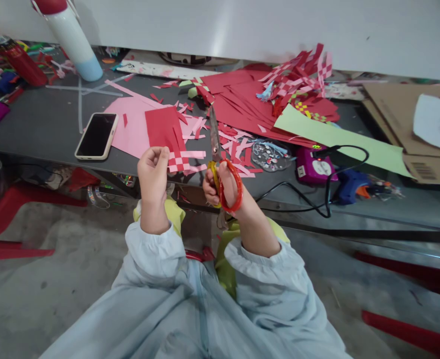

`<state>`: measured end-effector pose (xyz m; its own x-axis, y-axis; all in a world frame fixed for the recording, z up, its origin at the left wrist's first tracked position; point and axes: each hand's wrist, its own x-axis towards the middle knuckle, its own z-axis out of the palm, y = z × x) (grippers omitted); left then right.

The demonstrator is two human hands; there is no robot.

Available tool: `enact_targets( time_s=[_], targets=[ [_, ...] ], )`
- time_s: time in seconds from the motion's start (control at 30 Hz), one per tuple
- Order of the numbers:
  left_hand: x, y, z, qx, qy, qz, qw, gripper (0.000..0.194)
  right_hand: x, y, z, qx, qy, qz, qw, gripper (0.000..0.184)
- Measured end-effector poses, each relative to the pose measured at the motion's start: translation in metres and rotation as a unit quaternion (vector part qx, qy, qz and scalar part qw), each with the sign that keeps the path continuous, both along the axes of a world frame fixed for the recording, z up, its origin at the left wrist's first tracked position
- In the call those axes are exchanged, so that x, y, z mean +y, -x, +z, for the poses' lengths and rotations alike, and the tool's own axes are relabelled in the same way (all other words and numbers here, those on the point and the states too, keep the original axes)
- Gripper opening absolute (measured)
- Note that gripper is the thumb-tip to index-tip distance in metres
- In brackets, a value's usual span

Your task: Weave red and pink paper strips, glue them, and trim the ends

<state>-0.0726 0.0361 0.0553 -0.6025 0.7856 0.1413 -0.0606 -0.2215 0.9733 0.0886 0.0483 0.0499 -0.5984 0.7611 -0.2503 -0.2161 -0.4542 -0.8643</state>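
My left hand [153,172] pinches the lower left edge of a red paper piece [164,128] woven with pink strips at its bottom. My right hand [223,187] grips scissors [215,137] with red and yellow handles, blades pointing up and away, just right of the woven piece's pink strip ends [195,155]. Both hands hover above the front edge of a dark table [44,124].
A phone [96,134] lies face up at the left, pink paper [130,119] beside it. Red sheets and woven pieces [279,89] pile behind, with a green sheet [339,137], a purple device [313,167], a blue glue gun [350,184], cardboard [402,114] and a white bottle [73,42].
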Motion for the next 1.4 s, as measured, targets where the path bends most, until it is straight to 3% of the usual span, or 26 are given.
enact_targets(
  time_s=[0.2, 0.37, 0.57, 0.73, 0.97, 1.23, 1.4],
  targets=[
    [-0.004, 0.0, 0.009, -0.077, 0.012, -0.049, 0.996, 0.031, 0.0, -0.001, 0.012, 0.025, -0.034, -0.084, 0.996, 0.056],
    [-0.015, 0.002, 0.019, -0.12, -0.002, -0.187, 0.975, 0.028, 0.001, -0.007, 0.014, 0.037, -0.057, -0.128, 0.989, 0.046],
    [-0.018, 0.003, 0.018, -0.073, 0.084, -0.308, 0.945, 0.022, -0.004, -0.008, 0.015, 0.035, -0.084, -0.119, 0.989, 0.055],
    [-0.013, -0.002, 0.014, -0.021, 0.1, -0.308, 0.946, 0.022, -0.005, -0.008, 0.019, -0.027, -0.141, -0.149, 0.978, 0.038],
    [-0.01, -0.007, 0.013, -0.082, 0.134, -0.304, 0.94, 0.055, -0.003, -0.003, 0.018, -0.029, -0.114, -0.282, 0.952, 0.038],
    [-0.011, -0.012, 0.006, -0.033, 0.124, -0.408, 0.904, 0.04, 0.0, -0.001, 0.018, 0.009, -0.082, -0.329, 0.941, 0.037],
    [-0.007, -0.018, 0.001, -0.029, 0.121, -0.36, 0.925, 0.035, 0.002, 0.004, 0.01, -0.011, -0.108, -0.323, 0.94, 0.036]
  ],
)
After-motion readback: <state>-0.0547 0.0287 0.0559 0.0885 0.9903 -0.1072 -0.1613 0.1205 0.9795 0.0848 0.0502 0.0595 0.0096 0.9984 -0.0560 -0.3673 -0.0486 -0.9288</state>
